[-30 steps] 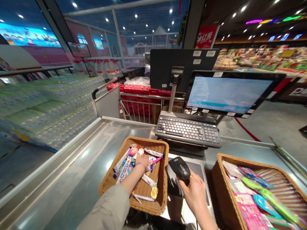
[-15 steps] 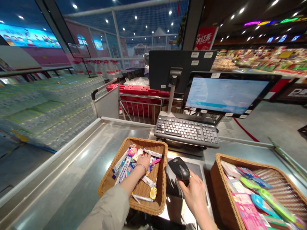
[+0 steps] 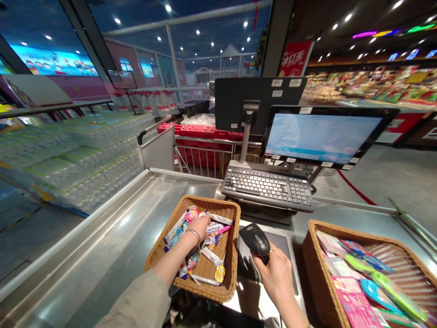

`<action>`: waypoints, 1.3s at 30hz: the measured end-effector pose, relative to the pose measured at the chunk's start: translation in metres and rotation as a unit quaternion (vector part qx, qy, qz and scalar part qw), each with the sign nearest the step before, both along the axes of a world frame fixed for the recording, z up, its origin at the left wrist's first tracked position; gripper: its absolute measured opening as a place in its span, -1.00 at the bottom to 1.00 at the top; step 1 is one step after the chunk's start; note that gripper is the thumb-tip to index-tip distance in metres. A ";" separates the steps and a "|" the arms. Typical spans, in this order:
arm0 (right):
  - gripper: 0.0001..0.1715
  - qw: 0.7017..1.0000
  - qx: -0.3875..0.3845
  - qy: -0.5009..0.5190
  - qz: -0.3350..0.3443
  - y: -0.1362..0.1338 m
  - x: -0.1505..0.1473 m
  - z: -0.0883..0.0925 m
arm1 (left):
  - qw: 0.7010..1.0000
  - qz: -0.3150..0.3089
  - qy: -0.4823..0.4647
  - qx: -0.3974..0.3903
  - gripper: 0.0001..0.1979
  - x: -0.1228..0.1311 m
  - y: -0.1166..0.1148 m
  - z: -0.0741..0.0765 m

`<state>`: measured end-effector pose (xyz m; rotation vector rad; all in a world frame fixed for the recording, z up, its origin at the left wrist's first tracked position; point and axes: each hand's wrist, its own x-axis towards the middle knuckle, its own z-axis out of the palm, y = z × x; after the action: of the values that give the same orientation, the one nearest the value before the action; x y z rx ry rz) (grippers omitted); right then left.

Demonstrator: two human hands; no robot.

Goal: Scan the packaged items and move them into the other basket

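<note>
My left hand (image 3: 200, 225) reaches into a wicker basket (image 3: 228, 255) full of small colourful wrapped packets (image 3: 211, 256). Its fingers curl down among the packets; I cannot make out what they grip. A thin bracelet circles that wrist. My right hand (image 3: 276, 273) is closed round the handle of a black handheld barcode scanner (image 3: 255, 238), held over the flat scan plate (image 3: 283, 241) between the two baskets, its head pointing towards the left basket.
A second wicker basket (image 3: 309, 246) at the right holds pink, green and blue packaged items. Behind stand a keyboard (image 3: 268, 187), a lit touchscreen (image 3: 322, 136) and a black customer display. The steel counter (image 3: 112, 237) runs left; red trolleys and stacked bottled water lie beyond.
My left hand has shifted slightly forward and left among the packets. The view has turned a little. The scanner hand has stayed in place.
</note>
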<state>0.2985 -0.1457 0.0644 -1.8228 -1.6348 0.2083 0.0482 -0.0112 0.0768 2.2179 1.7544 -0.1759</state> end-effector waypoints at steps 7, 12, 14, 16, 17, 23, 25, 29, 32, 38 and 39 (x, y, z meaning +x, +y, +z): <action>-0.70 1.000 0.009 0.019 -0.004 -0.005 0.007 0.008 | 0.988 0.025 -0.117 0.098 -0.59 -0.013 -0.019 0.049; -0.68 0.999 0.006 0.029 -0.024 -0.011 0.018 0.012 | 0.904 0.029 -0.377 0.198 -0.66 -0.002 -0.036 0.050; -0.68 0.999 0.010 0.027 -0.031 -0.013 0.023 0.011 | 0.869 0.036 -0.450 0.203 -0.69 0.009 -0.043 0.038; -0.68 0.999 0.016 0.026 -0.040 -0.016 0.027 0.011 | 0.842 0.055 -0.504 0.183 -0.69 0.021 -0.048 0.022; -0.69 0.999 0.018 0.025 -0.043 -0.018 0.028 0.010 | 0.834 0.066 -0.520 0.169 -0.69 0.027 -0.051 0.015; -0.68 0.998 0.022 0.034 -0.051 -0.027 0.033 0.009 | 0.896 0.015 -0.422 0.136 -0.61 0.034 -0.057 0.000; -0.68 0.998 0.022 0.039 -0.053 -0.030 0.033 0.010 | 0.933 -0.018 -0.333 0.138 -0.54 0.031 -0.055 0.002; -0.67 0.998 0.032 0.035 -0.046 -0.033 0.032 0.012 | 0.979 -0.029 -0.170 0.109 -0.50 0.030 -0.051 0.005; -0.66 0.998 0.041 0.027 -0.041 -0.034 0.032 0.013 | 0.986 -0.017 -0.132 0.103 -0.55 0.034 -0.050 0.008; -0.62 0.997 0.059 -0.005 -0.043 -0.036 0.033 0.008 | 0.985 -0.039 -0.108 0.127 -0.61 0.042 -0.055 0.019; -0.61 0.997 0.064 -0.009 -0.042 -0.037 0.033 0.007 | 0.984 -0.048 -0.107 0.138 -0.60 0.044 -0.055 0.020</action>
<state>0.3318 -0.1825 0.0713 -1.7963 -1.5436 0.0485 0.0920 -0.0667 0.0971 2.4063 1.6392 0.2933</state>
